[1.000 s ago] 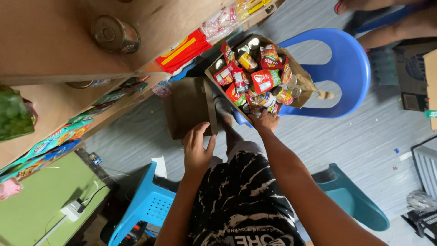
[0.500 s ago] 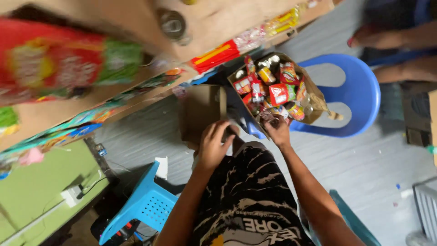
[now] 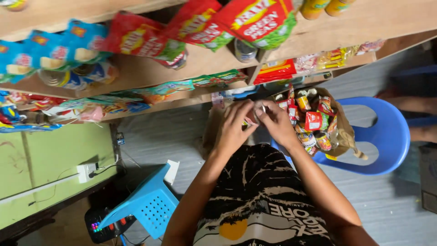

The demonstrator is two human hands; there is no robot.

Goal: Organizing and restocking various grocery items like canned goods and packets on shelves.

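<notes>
My left hand [image 3: 235, 126] and my right hand [image 3: 276, 122] meet in front of my chest, fingers closed together around a small can [image 3: 257, 111] with a light metal top. Just right of my right hand a brown cardboard box [image 3: 342, 132] full of small red and yellow labelled cans [image 3: 315, 120] rests on a blue plastic chair [image 3: 384, 136]. A loose brown cardboard flap [image 3: 214, 125] lies under my left hand.
Wooden shelves [image 3: 150, 73] above hold red and green snack bags [image 3: 255, 20], blue packets [image 3: 45, 50] and tins. A light blue plastic stool [image 3: 148, 200] stands lower left beside a green wall with a socket [image 3: 86, 172]. Another person's legs [image 3: 421, 114] are at far right.
My view has tilted up towards the shelves. Both hands have left the box and its flap, coming together on a small can.
</notes>
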